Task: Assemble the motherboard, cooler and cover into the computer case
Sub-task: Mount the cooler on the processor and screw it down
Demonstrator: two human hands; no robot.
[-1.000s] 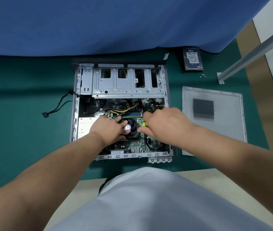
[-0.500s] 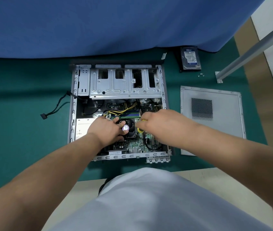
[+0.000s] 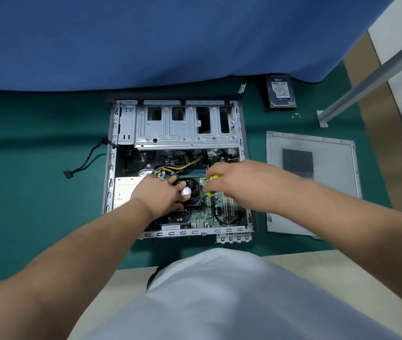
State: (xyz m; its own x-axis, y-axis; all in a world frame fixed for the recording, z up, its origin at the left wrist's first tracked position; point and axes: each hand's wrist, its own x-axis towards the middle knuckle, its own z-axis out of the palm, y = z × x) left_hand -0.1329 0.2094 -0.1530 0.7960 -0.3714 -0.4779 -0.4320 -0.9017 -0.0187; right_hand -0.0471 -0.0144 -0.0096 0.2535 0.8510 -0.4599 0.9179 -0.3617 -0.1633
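Left hand (image 3: 163, 192): forearm extended forward, palm down, fingers spread and resting flat. Right hand (image 3: 234, 179): forearm extended inward, fingers curled, gripping a yellow-handled tool (image 3: 213, 177).

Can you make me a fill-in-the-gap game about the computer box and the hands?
1. The left hand rests on the black ____ inside the computer case.
2. The right hand holds a tool with a ____ handle.
3. The grey cover lies on the green mat, to the ____ of the case.

Missing words: cooler; yellow; right
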